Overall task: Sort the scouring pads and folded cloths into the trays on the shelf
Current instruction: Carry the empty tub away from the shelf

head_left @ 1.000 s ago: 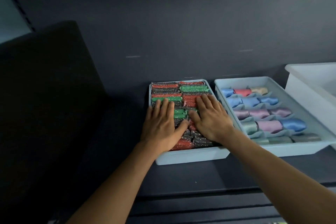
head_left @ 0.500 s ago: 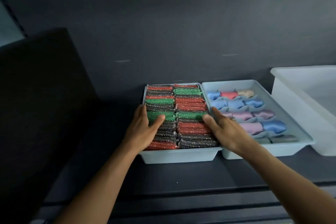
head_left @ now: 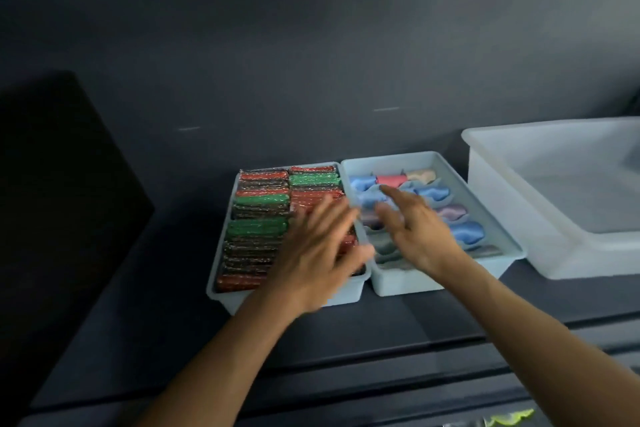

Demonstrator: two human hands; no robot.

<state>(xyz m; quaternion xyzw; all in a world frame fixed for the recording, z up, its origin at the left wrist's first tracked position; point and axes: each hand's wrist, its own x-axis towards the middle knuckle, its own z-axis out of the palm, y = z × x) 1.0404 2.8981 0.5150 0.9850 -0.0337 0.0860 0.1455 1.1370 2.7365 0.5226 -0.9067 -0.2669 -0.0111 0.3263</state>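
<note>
Scouring pads [head_left: 259, 218] are packed on edge in 2 tight columns in the pad tray [head_left: 221, 274]. No gap is seen, so that tray is judged full. Folded cloths [head_left: 465, 230] are laid in rows of 3 in the cloth tray [head_left: 408, 282], apparently separated by wavy dividers that would keep the folds from opening. The 2 trays are set touching, side by side, on the shelf [head_left: 381, 322].

The left hand [head_left: 318, 253] is held over the right pad column, fingers spread wide, nothing gripped. It is blurred, so contact with the pads cannot be told. The right hand [head_left: 415, 232] is stretched over the left half of the cloth tray, fingers wide and straight, nothing held; touch on the cloths cannot be confirmed. Likely step: cloths to be pressed flat or checked.

Room: the back wall [head_left: 311, 80] is close behind both trays. A white tub [head_left: 519, 236] stands just right of the cloth tray. Bare shelf is left in front, and to the left up to a dark block [head_left: 52, 184]. Any tray shift is best taken forward or left.
</note>
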